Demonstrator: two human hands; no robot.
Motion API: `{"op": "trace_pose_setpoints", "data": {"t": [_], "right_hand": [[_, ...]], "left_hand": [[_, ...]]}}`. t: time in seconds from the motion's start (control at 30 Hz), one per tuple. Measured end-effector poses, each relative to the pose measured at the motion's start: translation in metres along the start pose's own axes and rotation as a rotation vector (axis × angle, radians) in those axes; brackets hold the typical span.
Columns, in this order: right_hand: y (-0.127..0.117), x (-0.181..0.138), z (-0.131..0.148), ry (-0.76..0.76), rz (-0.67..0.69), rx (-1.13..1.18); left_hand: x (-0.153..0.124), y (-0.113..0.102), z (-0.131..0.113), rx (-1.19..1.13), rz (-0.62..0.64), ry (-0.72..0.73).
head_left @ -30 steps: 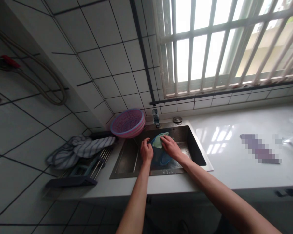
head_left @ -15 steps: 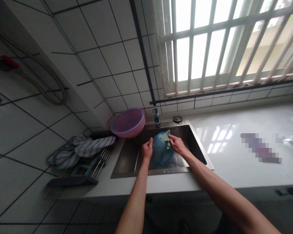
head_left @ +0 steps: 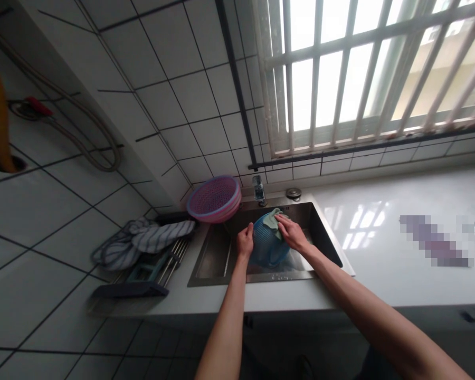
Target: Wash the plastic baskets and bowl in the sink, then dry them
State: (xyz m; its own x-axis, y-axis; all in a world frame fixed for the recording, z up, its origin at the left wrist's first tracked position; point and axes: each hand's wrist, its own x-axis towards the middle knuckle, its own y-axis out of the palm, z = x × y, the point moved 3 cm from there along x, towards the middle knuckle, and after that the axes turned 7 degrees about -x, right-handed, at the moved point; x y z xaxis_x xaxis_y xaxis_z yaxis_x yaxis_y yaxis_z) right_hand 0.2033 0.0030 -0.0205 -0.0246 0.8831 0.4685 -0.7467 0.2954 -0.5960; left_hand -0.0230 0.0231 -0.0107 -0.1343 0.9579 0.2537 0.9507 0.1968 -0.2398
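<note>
A blue plastic strainer basket is tilted on its side over the steel sink. My left hand grips its left rim with closed fingers. My right hand presses a pale green cloth against the basket's upper edge, fingers closed on the cloth. Both forearms reach in from the bottom of the view.
A stack of pink and purple strainer baskets leans at the sink's back left corner. A tap and a round fitting stand behind the sink. A striped cloth lies on a dish rack at the left. White counter stretches right under a barred window.
The blue basket has been turned from lying low in the sink to tilted on its side. My right hand with the cloth has moved up to its upper edge.
</note>
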Motion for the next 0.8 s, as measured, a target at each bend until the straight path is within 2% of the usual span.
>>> {"op": "trace_pose_setpoints", "data": {"t": [0.13, 0.2, 0.27, 0.37, 0.43, 0.5, 0.57, 0.63, 0.73, 0.8], "right_hand": [[0.008, -0.012, 0.035, -0.336, 0.117, -0.078], [0.013, -0.016, 0.047, -0.447, 0.178, -0.083], [0.014, -0.013, 0.042, -0.401, 0.164, -0.059], [0.006, -0.002, 0.005, -0.104, 0.025, 0.007], [0.000, 0.003, -0.024, 0.083, -0.044, 0.033], [-0.004, 0.005, -0.044, 0.157, -0.052, 0.033], [-0.005, 0.005, -0.051, 0.152, -0.038, 0.012], [-0.005, 0.004, -0.048, 0.131, -0.027, -0.018], [0.001, 0.000, -0.027, 0.057, 0.003, -0.076], [0.009, -0.003, -0.008, -0.045, 0.028, -0.112]], "left_hand": [[0.001, 0.006, 0.003, -0.044, 0.050, 0.001], [0.001, 0.007, 0.005, -0.059, 0.074, 0.018], [0.001, 0.007, 0.005, -0.058, 0.091, 0.038], [-0.002, 0.009, 0.005, -0.082, 0.116, 0.035], [-0.004, 0.015, 0.006, -0.129, 0.175, 0.010], [-0.006, 0.023, 0.008, -0.170, 0.271, -0.030], [-0.007, 0.028, 0.010, -0.195, 0.372, -0.067], [-0.008, 0.029, 0.009, -0.203, 0.407, -0.043], [-0.005, 0.022, 0.006, -0.170, 0.268, 0.064], [-0.004, 0.016, 0.003, -0.115, 0.154, 0.083]]}}
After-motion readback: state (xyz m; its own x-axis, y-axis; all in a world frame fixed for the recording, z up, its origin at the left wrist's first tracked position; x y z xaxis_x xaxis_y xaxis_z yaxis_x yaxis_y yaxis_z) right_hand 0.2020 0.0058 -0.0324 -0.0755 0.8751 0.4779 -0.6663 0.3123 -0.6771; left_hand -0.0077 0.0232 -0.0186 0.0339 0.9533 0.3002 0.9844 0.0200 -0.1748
